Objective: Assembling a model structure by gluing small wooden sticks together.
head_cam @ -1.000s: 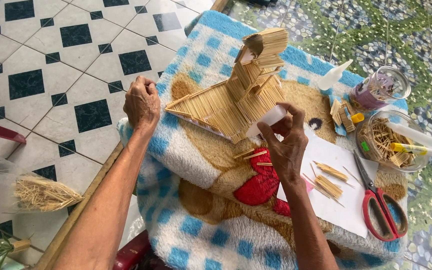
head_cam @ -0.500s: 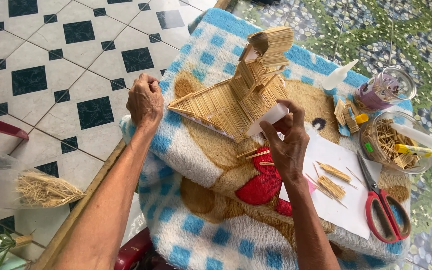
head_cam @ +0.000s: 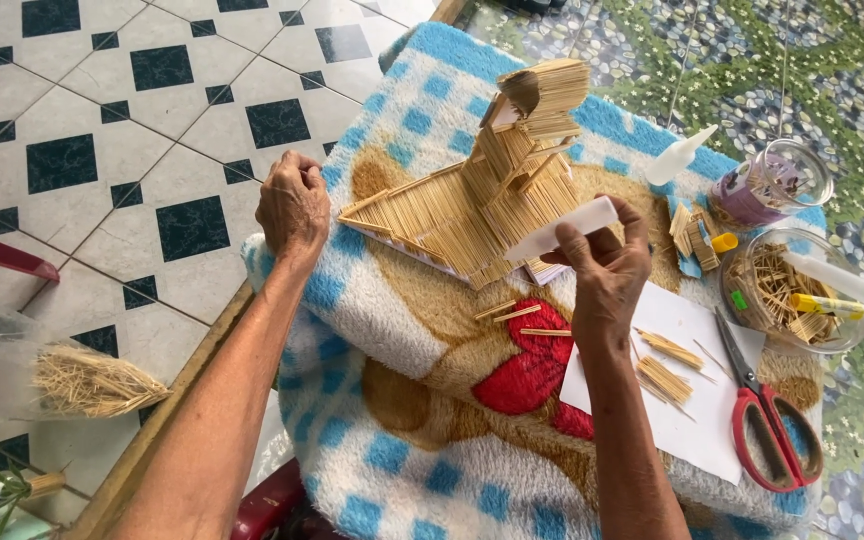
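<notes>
A model house built of thin wooden sticks (head_cam: 482, 190) stands on a blue, white and brown fleece blanket (head_cam: 392, 320). My left hand (head_cam: 294, 203) rests closed on the blanket at the model's left corner, fingers curled against its base edge. My right hand (head_cam: 607, 265) holds a flat white strip (head_cam: 562, 230) against the model's right side. A few loose sticks (head_cam: 517, 315) lie on the blanket just below the model.
A white paper sheet (head_cam: 697, 400) with small stick bundles lies to the right, red-handled scissors (head_cam: 772, 420) on it. Beyond are a glass bowl of sticks (head_cam: 787, 290), a clear jar (head_cam: 767, 185) and a white glue bottle (head_cam: 680, 155). A bag of sticks (head_cam: 72, 380) lies left on the tiled floor.
Both hands stay nearly where they were; the right hand has pressed the white strip a little closer to the model. The view has shifted slightly.
</notes>
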